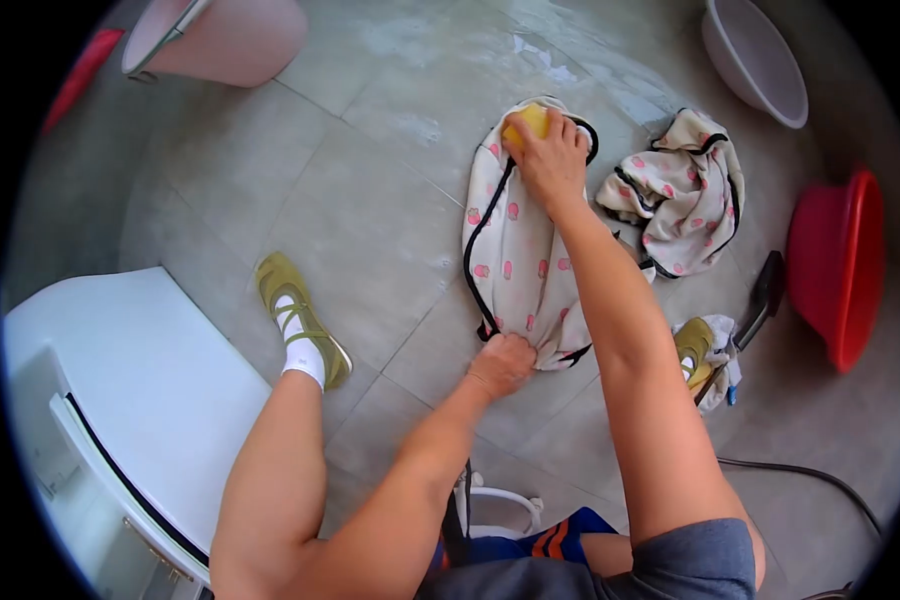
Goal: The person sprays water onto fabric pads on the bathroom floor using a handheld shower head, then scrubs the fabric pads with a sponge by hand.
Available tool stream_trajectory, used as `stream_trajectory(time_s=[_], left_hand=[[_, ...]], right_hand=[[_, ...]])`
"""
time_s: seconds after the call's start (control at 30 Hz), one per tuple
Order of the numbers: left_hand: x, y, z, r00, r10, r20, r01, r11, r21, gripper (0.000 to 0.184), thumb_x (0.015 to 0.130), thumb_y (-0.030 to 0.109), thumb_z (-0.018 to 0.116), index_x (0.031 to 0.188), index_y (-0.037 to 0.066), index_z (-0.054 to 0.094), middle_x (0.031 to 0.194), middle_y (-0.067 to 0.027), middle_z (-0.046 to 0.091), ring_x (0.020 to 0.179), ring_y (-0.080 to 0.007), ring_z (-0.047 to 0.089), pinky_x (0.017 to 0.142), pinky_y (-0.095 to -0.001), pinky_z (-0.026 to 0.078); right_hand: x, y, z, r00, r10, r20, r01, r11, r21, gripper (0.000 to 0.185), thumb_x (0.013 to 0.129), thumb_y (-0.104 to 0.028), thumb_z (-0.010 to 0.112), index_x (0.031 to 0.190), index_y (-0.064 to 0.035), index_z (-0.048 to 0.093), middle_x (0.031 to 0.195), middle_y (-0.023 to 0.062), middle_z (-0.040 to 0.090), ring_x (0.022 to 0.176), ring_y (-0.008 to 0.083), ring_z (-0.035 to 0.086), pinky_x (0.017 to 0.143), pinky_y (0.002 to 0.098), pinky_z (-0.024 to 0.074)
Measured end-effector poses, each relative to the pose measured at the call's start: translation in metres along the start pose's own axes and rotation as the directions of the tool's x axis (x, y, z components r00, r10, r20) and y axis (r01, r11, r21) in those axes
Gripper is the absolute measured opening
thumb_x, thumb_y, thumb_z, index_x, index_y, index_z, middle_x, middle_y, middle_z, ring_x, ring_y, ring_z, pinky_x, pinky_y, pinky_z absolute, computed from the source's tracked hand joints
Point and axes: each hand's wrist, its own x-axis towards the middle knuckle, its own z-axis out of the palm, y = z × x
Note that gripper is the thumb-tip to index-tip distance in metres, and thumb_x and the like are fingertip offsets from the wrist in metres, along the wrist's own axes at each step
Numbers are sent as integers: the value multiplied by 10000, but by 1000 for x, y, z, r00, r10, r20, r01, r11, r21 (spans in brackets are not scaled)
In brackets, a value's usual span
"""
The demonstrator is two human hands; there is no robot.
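Note:
A cream cloth with pink prints and black edging (510, 265) lies spread on the tiled floor in front of me. My right hand (552, 160) presses a yellow block (530, 124) onto its far end, fingers wrapped over the block. At the near end, my left hand (505, 362) is closed on the cloth's gathered edge. To the right lies a second crumpled cloth (688, 195) of the same pattern, close to my right forearm.
A pink bucket (245, 40) stands at the far left, a pale basin (755, 60) at the far right. A red basin (835, 270) is tipped on its side at right, near a black-handled brush (762, 295). A white appliance (150, 340) is at left; wet suds (610, 75) are beyond.

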Motion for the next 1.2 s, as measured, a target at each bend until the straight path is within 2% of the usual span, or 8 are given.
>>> stream_trajectory(time_s=[0.23,0.37,0.47,0.6,0.8,0.9,1.07,1.2], left_hand=[[6,-4,14,962,85,-261,-93,995,-20,199,717,312,630,803,133,648,825,-60,637,773,-223,620,736,-361,494],[3,-2,8,999,8,-43,-13,994,-111,182,666,321,670,674,149,614,717,-20,599,757,-191,604,689,-339,472],[4,-1,8,994,0,-108,0,1000,-3,198,636,329,695,674,153,611,692,-2,575,737,-178,589,665,-331,457],[7,-1,2,989,17,-147,-23,999,-41,202,627,329,703,664,154,608,671,-4,563,727,-176,584,663,-330,455],[7,-7,4,998,40,-48,-47,988,-149,208,643,318,703,651,135,604,701,-22,599,752,-202,599,690,-347,475],[4,-4,2,999,29,17,-26,991,-128,205,664,311,698,680,126,612,715,-29,611,784,-211,608,704,-349,482],[5,-1,-16,995,-1,96,11,994,-105,250,685,295,710,801,91,624,792,-70,626,864,-243,616,752,-370,494],[29,-17,-62,851,15,524,139,957,-253,287,721,270,693,912,67,626,914,-131,621,945,-297,605,833,-409,492]], right_hand=[[-153,-70,-54,884,-371,282,265,898,352,424,795,-376,658,1214,-378,596,1245,164,517,1099,334,521,875,451,405],[-110,-49,-7,902,-401,160,376,911,169,394,814,-301,629,1205,-339,602,1225,178,523,1090,330,526,877,441,401],[15,-17,11,999,-32,-28,31,999,-27,393,874,-377,612,1251,-278,567,1206,178,528,1078,338,504,894,448,378],[39,-6,17,1000,19,21,-18,999,-44,418,882,-414,605,1281,-310,542,1209,188,526,1068,351,511,860,474,403],[-116,-68,-31,880,-398,260,308,894,326,469,799,-311,684,1253,-319,564,1234,200,501,1095,344,502,919,452,384],[-91,-56,-4,896,-437,80,396,867,301,442,771,-283,667,1200,-295,562,1211,174,499,1109,332,498,878,462,387],[26,-28,18,998,-67,17,67,997,30,398,820,-362,644,1203,-289,565,1090,155,530,1056,330,509,810,454,402],[63,-2,-34,954,26,299,-58,993,99,404,890,-451,569,1275,-342,515,1087,157,540,1070,339,508,865,465,408]])
